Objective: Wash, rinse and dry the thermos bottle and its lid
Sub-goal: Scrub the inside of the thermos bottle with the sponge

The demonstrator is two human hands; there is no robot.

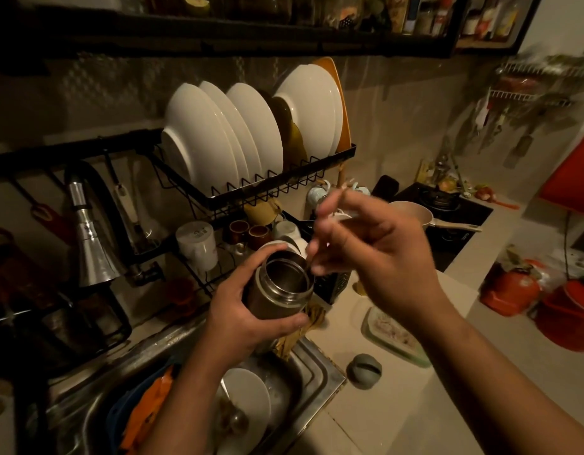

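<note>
We see one open steel thermos bottle (277, 292) gripped by our left hand (241, 318); our blurred right hand (366, 254) pinches a thin stick; one grey round lid (364, 370) lies on the beige counter (415, 405) right of the steel sink (313, 382).

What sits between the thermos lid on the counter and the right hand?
Nothing visible. The lid lies on bare counter beside the sink; the right hand, blurred, is raised over the thermos bottle that the left hand grips.
</note>
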